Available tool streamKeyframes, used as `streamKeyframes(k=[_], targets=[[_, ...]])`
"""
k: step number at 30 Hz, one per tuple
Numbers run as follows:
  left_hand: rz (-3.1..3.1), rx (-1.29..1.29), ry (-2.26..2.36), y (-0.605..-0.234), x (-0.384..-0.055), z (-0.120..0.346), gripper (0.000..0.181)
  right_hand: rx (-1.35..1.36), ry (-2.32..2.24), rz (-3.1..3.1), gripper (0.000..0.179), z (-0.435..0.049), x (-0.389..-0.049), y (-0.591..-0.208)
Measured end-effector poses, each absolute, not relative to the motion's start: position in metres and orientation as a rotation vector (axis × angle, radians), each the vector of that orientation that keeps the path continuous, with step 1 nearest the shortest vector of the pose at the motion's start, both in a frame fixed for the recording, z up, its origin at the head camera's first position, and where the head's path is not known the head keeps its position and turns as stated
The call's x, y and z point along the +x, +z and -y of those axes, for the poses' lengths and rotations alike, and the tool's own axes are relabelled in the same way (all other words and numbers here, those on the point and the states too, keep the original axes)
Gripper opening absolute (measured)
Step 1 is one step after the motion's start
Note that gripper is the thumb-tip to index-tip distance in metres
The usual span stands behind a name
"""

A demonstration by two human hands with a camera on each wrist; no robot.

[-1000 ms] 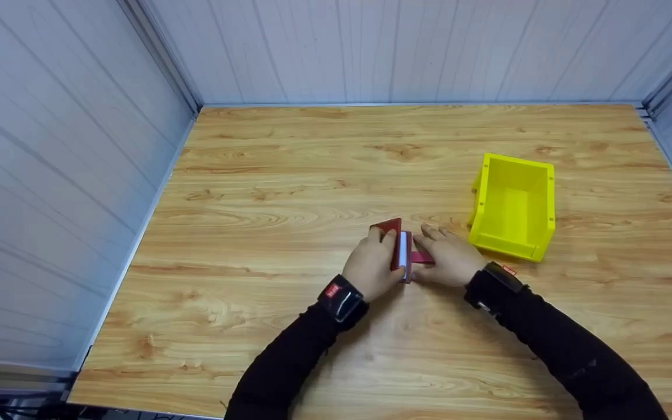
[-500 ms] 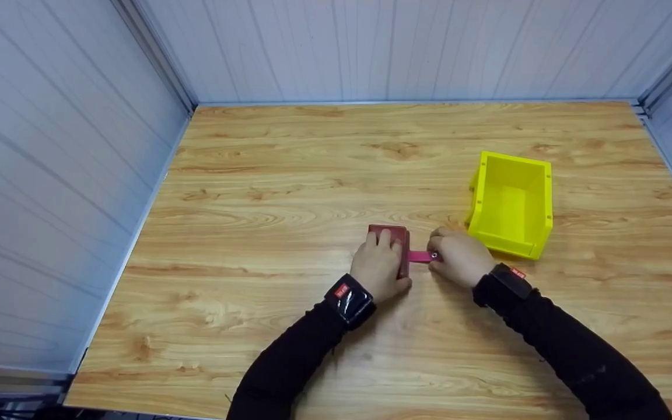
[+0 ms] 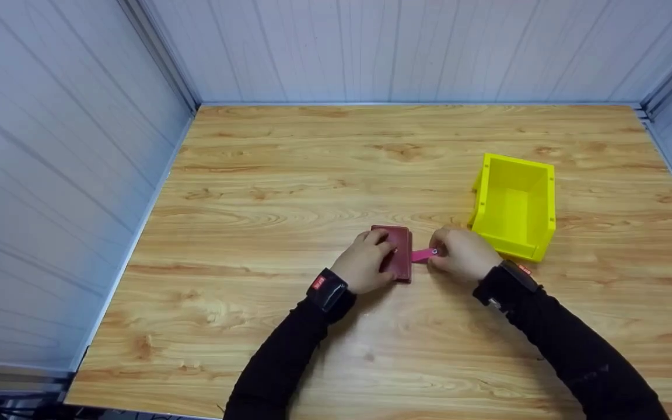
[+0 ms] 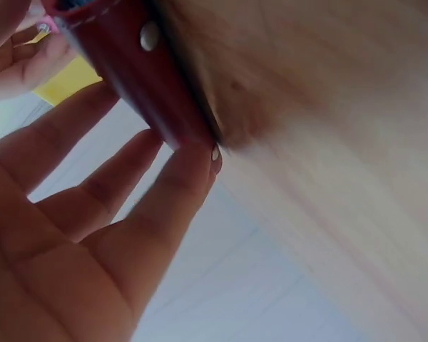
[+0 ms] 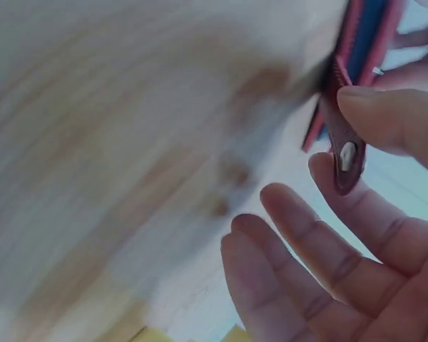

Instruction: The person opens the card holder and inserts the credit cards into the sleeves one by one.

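Observation:
A small dark red leather card holder (image 3: pixel 401 238) lies closed on the wooden table. My left hand (image 3: pixel 364 262) grips its left side, fingertips on the cover and thumb by the near edge. In the left wrist view those fingers rest along the rounded spine (image 4: pixel 132 68), which carries a metal stud (image 4: pixel 150 35). From the right edge sticks out a pink strap (image 3: pixel 422 255). My right hand (image 3: pixel 463 254) pinches the strap's end between thumb and index finger. The right wrist view shows the metal snap (image 5: pixel 348 153) there and the remaining fingers spread below.
A yellow plastic bin (image 3: pixel 517 254) stands just beyond my right hand, its open top facing up. The wooden tabletop (image 3: pixel 254 175) runs back to a white panel wall (image 3: pixel 371 52), with another panel (image 3: pixel 50 175) along the left.
The card holder's raised cover has come down flat. My right hand has moved slightly right and now pinches the strap's end. My left hand has shifted to the cover's left side.

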State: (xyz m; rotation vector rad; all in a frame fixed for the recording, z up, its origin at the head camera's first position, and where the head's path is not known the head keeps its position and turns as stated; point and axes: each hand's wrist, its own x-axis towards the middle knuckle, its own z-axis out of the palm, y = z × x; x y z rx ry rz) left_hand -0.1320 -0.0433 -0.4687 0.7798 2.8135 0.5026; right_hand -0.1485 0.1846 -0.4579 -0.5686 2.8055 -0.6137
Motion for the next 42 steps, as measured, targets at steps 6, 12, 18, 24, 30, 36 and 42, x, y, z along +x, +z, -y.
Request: streamKeyframes(k=[6,12,18,24,30,36,42], targets=[[-2.832,0.745,0.524,-0.471,-0.132,0.040,0.062,-0.514,-0.755,-2.743,0.016,-0.182,-0.155,-0.453],[-2.833,0.714,0.534,-0.472,-0.132,0.038,0.064,-0.530,-0.854,-2.757,0.016,-0.173,-0.158,-0.456],[-2.823,0.712,0.542,-0.472,-0.133,0.038,0.065,-0.561,-0.906,-2.747,0.017,-0.161,-0.161,-0.461],[-2.837,0.739,0.538,-0.472,-0.133,0.040,0.063,-0.596,-0.956,-2.669,0.020,-0.151,-0.164,-0.464],[-2.851,0.759,0.544,-0.474,-0.133,0.041,0.063,-0.649,-0.957,-2.648,0.017,-0.143,-0.168,-0.469],[-2.854,0.748,0.545,-0.475,-0.133,0.040,0.066,-0.620,-1.016,-2.597,0.020,-0.145,-0.173,-0.472],[-2.846,0.724,0.540,-0.474,-0.132,0.039,0.067,-0.451,-1.187,-2.453,0.015,-0.149,-0.178,-0.476]])
